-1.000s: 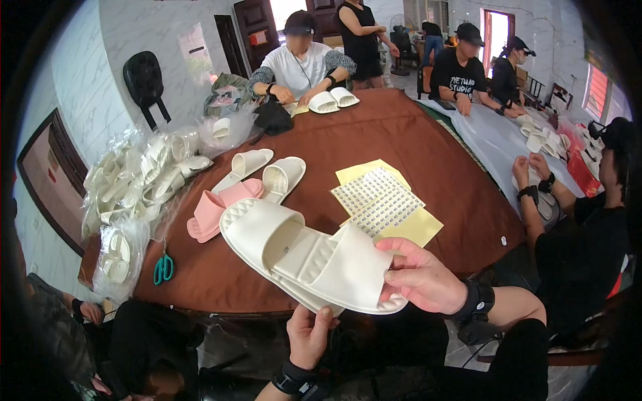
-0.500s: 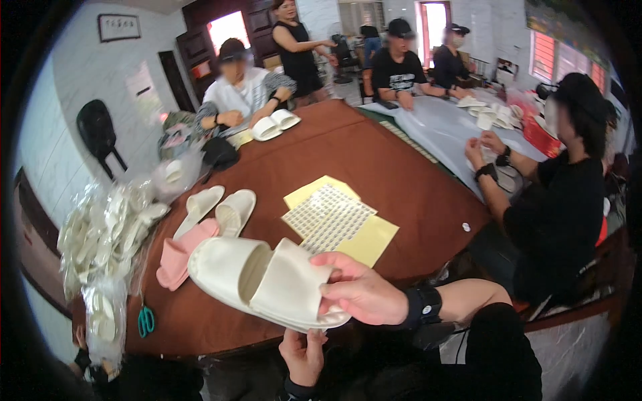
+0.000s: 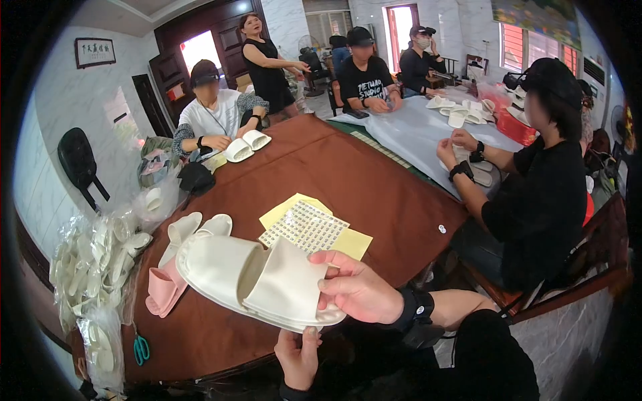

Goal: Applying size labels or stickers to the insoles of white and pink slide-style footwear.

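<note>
Just above the near part of the table, I hold a pair of white slippers (image 3: 217,267), their two straps showing side by side. My right hand (image 3: 361,287) grips the right end, with the thumb on top and fingers at the strap's opening. Below, my left hand (image 3: 296,357) pinches the lower edge of the soles between thumb and fingers. Behind them lie sheets of small stickers with yellow backing (image 3: 304,224). At the left, pink slippers (image 3: 162,291) and more white slippers (image 3: 182,232) rest on the cloth, partly hidden by the held pair.
A brown cloth (image 3: 394,200) covers the table. Plastic bags of white slippers (image 3: 97,260) hang over the left side, near teal-handled scissors (image 3: 141,349). Several people sit around, one close on the right (image 3: 535,187). A white pair (image 3: 247,146) sits at the far edge.
The view has shifted, so the table and people appear further left. Both hands keep hold of the white slippers, almost in place. A far seated person has raised a hand toward the head.
</note>
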